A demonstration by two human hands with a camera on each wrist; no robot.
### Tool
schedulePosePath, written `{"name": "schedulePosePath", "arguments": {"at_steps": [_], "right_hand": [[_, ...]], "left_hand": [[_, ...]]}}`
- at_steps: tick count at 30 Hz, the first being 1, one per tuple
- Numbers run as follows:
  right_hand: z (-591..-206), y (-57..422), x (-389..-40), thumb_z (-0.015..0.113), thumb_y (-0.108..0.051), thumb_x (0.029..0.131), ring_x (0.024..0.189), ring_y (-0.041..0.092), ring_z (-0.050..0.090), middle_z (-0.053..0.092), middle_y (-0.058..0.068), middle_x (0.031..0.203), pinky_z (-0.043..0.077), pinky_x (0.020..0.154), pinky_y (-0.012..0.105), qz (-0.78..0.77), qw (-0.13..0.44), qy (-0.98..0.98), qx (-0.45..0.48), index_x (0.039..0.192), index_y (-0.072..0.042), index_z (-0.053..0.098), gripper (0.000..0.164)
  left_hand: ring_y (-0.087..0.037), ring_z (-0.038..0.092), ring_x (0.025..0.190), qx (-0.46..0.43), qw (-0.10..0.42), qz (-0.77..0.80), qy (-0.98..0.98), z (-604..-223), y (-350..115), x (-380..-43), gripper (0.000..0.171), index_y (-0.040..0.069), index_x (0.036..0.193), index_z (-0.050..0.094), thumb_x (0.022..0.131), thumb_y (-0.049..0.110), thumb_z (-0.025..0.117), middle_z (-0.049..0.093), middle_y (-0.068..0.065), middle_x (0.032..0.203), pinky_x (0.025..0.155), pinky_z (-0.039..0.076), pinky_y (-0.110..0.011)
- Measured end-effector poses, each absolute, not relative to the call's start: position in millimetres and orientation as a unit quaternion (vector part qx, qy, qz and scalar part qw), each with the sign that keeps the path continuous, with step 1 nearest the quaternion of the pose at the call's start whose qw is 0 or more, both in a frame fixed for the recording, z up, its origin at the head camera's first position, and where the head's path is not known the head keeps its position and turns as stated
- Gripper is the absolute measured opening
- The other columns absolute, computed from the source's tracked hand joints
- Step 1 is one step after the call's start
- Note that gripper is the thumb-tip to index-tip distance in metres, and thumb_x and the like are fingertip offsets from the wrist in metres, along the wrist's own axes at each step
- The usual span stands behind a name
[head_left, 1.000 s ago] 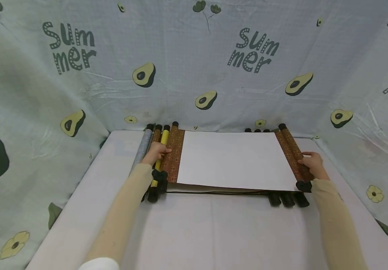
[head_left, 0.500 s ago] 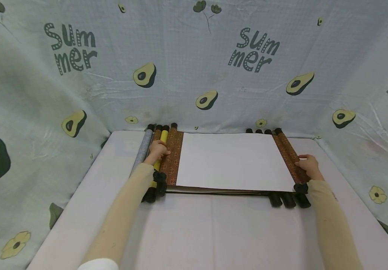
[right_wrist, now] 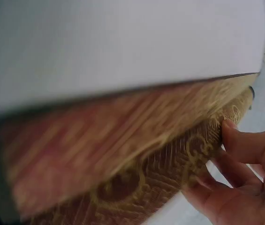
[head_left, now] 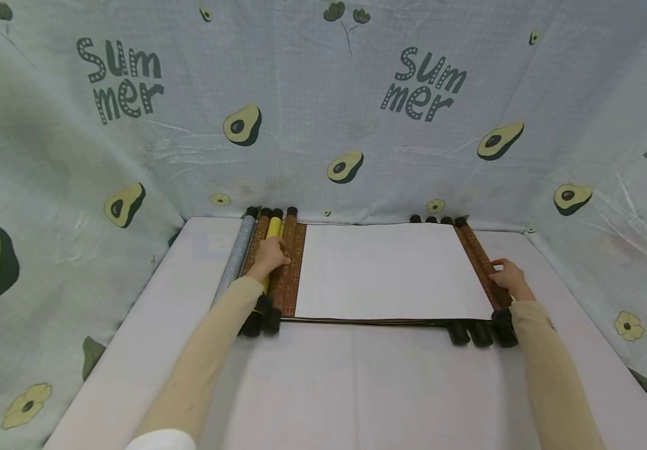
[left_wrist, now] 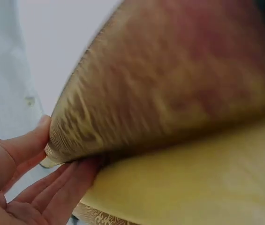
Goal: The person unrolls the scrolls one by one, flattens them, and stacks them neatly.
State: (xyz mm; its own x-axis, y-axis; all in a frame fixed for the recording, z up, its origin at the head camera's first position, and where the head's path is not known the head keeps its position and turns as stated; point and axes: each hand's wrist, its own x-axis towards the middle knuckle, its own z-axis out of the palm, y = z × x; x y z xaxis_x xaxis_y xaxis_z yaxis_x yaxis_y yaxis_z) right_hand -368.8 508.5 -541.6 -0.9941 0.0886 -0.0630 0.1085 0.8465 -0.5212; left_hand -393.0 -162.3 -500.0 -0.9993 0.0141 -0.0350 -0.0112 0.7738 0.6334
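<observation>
A scroll with blank white paper [head_left: 382, 272] lies unrolled near the back of the table. Its ends are brown patterned cloth with black knobs. At its left roll [head_left: 285, 284], my left hand [head_left: 270, 256] grips the brown cloth; the left wrist view shows the thumb [left_wrist: 31, 140] on top and fingers below, beside a yellow roll [left_wrist: 193, 187]. My right hand [head_left: 510, 280] holds the right roll [head_left: 475, 259] from its outer side, thumb [right_wrist: 238, 140] on the patterned cloth and fingers lower down. The palm sides are partly hidden in the head view.
Left of the scroll lie a yellow roll [head_left: 274, 229], another brown roll [head_left: 255, 244] and a grey-blue roll [head_left: 235, 257], close together. Several black knobs [head_left: 469, 332] stick out beneath the right end. A printed cloth wall [head_left: 312, 81] rises right behind the table [head_left: 323, 387].
The right roll has moved left and down, my right hand with it. The scroll's front edge has settled onto the layers beneath. My left hand has shifted slightly right and towards me.
</observation>
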Motion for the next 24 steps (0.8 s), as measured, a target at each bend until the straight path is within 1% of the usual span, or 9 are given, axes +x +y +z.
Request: {"name": "schedulePosePath", "arguments": {"at_steps": [1, 3, 6, 8, 10, 11, 17, 20, 24], "right_hand": [[-548, 513, -373, 0.063, -0.035, 0.08, 0.084, 0.032, 0.054, 0.057, 0.018, 0.107, 0.044, 0.069, 0.038, -0.256, 0.017, 0.966, 0.041, 0.122, -0.01, 0.049, 0.05], [-533, 497, -362, 0.057, -0.031, 0.085, 0.092, 0.036, 0.052, 0.051, 0.025, 0.118, 0.043, 0.077, 0.043, -0.225, 0.048, 0.972, 0.044, 0.128, -0.003, 0.042, 0.054], [-484, 452, -323, 0.055, -0.02, 0.084, 0.066, 0.024, 0.053, 0.045, 0.033, 0.122, 0.044, 0.061, 0.033, -0.246, 0.075, 0.966, 0.029, 0.129, 0.005, 0.036, 0.055], [-449, 420, -295, 0.048, -0.009, 0.083, 0.054, 0.016, 0.045, 0.034, 0.04, 0.126, 0.041, 0.055, 0.029, -0.252, 0.112, 0.961, 0.033, 0.132, 0.012, 0.025, 0.058], [-426, 401, -275, 0.043, -0.002, 0.08, 0.048, 0.01, 0.035, 0.027, 0.043, 0.127, 0.036, 0.051, 0.025, -0.249, 0.136, 0.958, 0.026, 0.133, 0.015, 0.019, 0.06], [-419, 395, -268, 0.041, 0.0, 0.08, 0.051, 0.01, 0.036, 0.026, 0.044, 0.127, 0.035, 0.052, 0.024, -0.231, 0.145, 0.962, 0.021, 0.133, 0.016, 0.017, 0.061], [-411, 385, -239, 0.039, 0.003, 0.079, 0.049, 0.012, 0.03, 0.024, 0.046, 0.126, 0.031, 0.051, 0.026, -0.155, 0.159, 0.975, -0.028, 0.133, 0.016, 0.015, 0.06], [-414, 386, -224, 0.038, 0.004, 0.077, 0.046, 0.009, 0.025, 0.036, 0.047, 0.117, 0.03, 0.049, 0.025, -0.147, 0.152, 0.977, -0.038, 0.132, 0.017, 0.017, 0.06], [-416, 384, -200, 0.038, 0.005, 0.076, 0.048, 0.013, 0.032, 0.036, 0.046, 0.118, 0.032, 0.051, 0.029, -0.142, 0.139, 0.979, -0.053, 0.129, 0.019, 0.019, 0.058]], "left_hand": [[-0.03, 0.058, 0.091, 0.016, 0.023, 0.313, 0.949, -492, -158, -384, 0.051, 0.008, 0.115, 0.058, 0.07, 0.022, 0.076, 0.059, -0.016, 0.112, 0.066, 0.048, -0.043], [-0.031, 0.059, 0.097, 0.039, 0.051, 0.258, 0.964, -469, -150, -363, 0.049, 0.008, 0.121, 0.054, 0.076, 0.02, 0.07, 0.057, -0.015, 0.118, 0.069, 0.049, -0.045], [-0.027, 0.061, 0.092, 0.1, 0.04, 0.182, 0.978, -461, -145, -350, 0.038, 0.008, 0.115, 0.057, 0.081, 0.023, 0.064, 0.061, -0.013, 0.111, 0.064, 0.05, -0.039], [-0.03, 0.06, 0.087, 0.126, 0.031, 0.13, 0.983, -451, -143, -338, 0.03, 0.007, 0.109, 0.06, 0.083, 0.022, 0.063, 0.063, -0.014, 0.104, 0.061, 0.05, -0.039], [-0.033, 0.059, 0.084, 0.145, 0.018, 0.093, 0.985, -442, -141, -325, 0.023, 0.006, 0.103, 0.062, 0.084, 0.019, 0.061, 0.062, -0.016, 0.097, 0.058, 0.049, -0.039], [-0.037, 0.056, 0.089, 0.14, 0.036, 0.075, 0.987, -428, -138, -312, 0.021, 0.005, 0.104, 0.062, 0.085, 0.012, 0.059, 0.061, -0.018, 0.099, 0.061, 0.05, -0.043], [-0.041, 0.05, 0.103, 0.215, 0.003, 0.031, 0.976, -423, -148, -269, 0.022, 0.008, 0.106, 0.064, 0.088, 0.016, 0.054, 0.053, -0.018, 0.12, 0.063, 0.051, -0.044], [-0.044, 0.044, 0.114, 0.248, 0.008, 0.029, 0.968, -425, -155, -247, 0.028, 0.008, 0.113, 0.061, 0.089, 0.019, 0.052, 0.045, -0.018, 0.132, 0.073, 0.048, -0.051], [-0.046, 0.035, 0.123, 0.284, 0.014, 0.037, 0.958, -431, -165, -218, 0.042, 0.004, 0.124, 0.052, 0.089, 0.027, 0.052, 0.038, -0.019, 0.138, 0.083, 0.041, -0.059]]}}
